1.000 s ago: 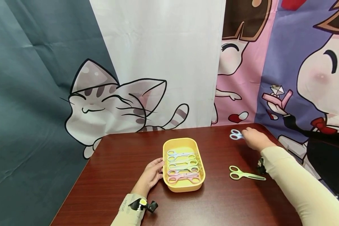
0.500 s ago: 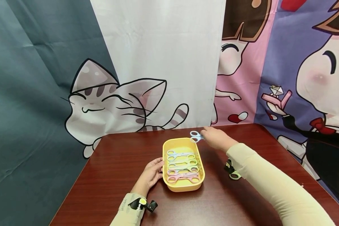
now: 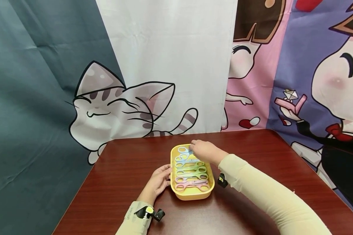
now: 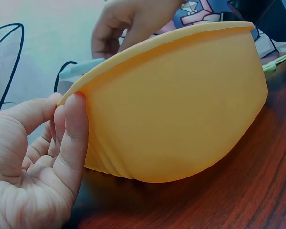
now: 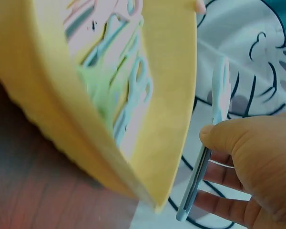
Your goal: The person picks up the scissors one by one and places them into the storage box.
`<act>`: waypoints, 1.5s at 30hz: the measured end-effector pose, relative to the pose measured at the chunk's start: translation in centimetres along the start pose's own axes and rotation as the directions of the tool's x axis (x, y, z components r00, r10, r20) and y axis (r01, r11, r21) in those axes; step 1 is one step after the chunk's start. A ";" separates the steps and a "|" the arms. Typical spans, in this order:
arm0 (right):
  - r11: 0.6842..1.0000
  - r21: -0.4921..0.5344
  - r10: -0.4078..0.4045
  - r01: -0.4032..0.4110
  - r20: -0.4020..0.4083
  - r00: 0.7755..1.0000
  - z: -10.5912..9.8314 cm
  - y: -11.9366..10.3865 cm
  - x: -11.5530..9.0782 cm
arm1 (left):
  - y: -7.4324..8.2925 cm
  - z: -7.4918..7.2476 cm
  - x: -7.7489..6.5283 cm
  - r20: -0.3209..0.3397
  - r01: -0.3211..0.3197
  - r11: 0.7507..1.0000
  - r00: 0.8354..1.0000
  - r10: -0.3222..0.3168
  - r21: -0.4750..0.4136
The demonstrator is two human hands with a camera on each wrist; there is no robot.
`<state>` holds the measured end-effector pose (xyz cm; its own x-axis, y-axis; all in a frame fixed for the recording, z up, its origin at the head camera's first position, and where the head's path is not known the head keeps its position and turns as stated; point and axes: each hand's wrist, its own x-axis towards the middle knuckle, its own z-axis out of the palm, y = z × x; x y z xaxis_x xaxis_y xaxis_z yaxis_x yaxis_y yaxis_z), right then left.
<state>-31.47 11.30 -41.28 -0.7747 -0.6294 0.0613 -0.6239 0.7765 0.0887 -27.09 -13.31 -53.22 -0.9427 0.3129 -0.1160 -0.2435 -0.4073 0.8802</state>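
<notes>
A yellow plastic bin [image 3: 194, 195] stands on the table with several pairs of scissors [image 3: 191, 174] laid in a row inside, pink nearest, then green, then blue. My left hand [image 3: 159, 179] pinches the rim at its left side; in the left wrist view thumb and fingers [image 4: 71, 124] meet at the edge. My right hand [image 3: 206, 151] holds light blue scissors [image 5: 221, 90] by the blades above the bin's far end, handles pointing left. In the right wrist view the thumb lies across the closed blades. Part of these scissors is hidden by the right hand in the head view.
The dark red-brown tabletop [image 3: 126, 156] ends at a cartoon-printed cloth [image 3: 164, 65]. A green piece, probably scissors handles [image 4: 275, 63], shows beyond the bin in the left wrist view. The right sleeve [image 3: 264, 186] crosses the table's right side.
My right hand has carried the light blue scissors leftward from the table's far right corner to above the bin. The right arm now covers the green scissors. The left hand stays put.
</notes>
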 end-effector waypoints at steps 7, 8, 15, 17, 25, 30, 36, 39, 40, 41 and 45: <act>0.999 -0.019 -0.049 0.048 -0.008 0.999 0.9 -1.6 0.6 | -0.3 0.1 0.3 0.009 -0.025 1.000 1.000 0.025 -0.001; 0.998 -0.029 -0.061 0.061 -0.003 0.998 1.1 -1.8 0.7 | -0.3 0.1 0.4 0.010 -0.026 1.000 1.000 0.026 -0.003; 0.994 -0.062 -0.083 0.087 0.074 0.994 2.2 -2.7 0.7 | -0.6 0.0 0.5 0.016 -0.018 1.000 1.000 0.018 0.000; 0.994 -0.069 -0.077 0.083 0.094 0.993 2.5 -2.8 0.7 | -0.6 0.0 0.5 0.011 -0.016 1.000 1.000 0.016 -0.005; 0.996 -0.043 -0.076 0.080 0.086 0.993 3.9 -2.6 0.7 | -0.4 -0.2 0.4 0.012 -0.011 1.000 1.000 0.011 -0.016; 0.998 0.000 -0.058 0.058 0.060 0.997 4.6 -2.5 0.7 | -0.4 -0.3 0.2 0.004 0.003 1.000 1.000 -0.002 -0.027; 0.998 0.037 -0.049 0.047 0.073 0.996 4.8 -2.4 0.6 | -0.5 -0.1 0.1 0.006 -0.003 1.000 1.000 0.003 -0.021; 0.998 0.055 -0.043 0.039 0.085 0.995 4.7 -2.4 0.6 | -0.4 0.0 0.1 0.005 -0.009 1.000 1.000 0.009 -0.015; 0.998 0.064 -0.036 0.030 0.090 0.995 4.7 -2.4 0.6 | -0.4 0.0 0.1 0.004 -0.010 1.000 1.000 0.010 -0.014; 0.997 0.072 -0.030 0.024 0.091 0.995 4.7 -2.5 0.6 | -0.4 0.0 0.1 0.002 -0.012 1.000 1.000 0.013 -0.012; 0.995 0.105 -0.010 0.001 0.092 0.996 4.6 -2.4 0.7 | -0.1 0.1 0.1 0.003 -0.019 1.000 1.000 0.019 -0.010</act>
<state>-30.97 9.18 -46.07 -0.7745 -0.6318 -0.0309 -0.6317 0.7751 -0.0157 -27.18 -13.17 -53.31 -0.9465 0.3076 -0.0979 -0.2279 -0.4219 0.8775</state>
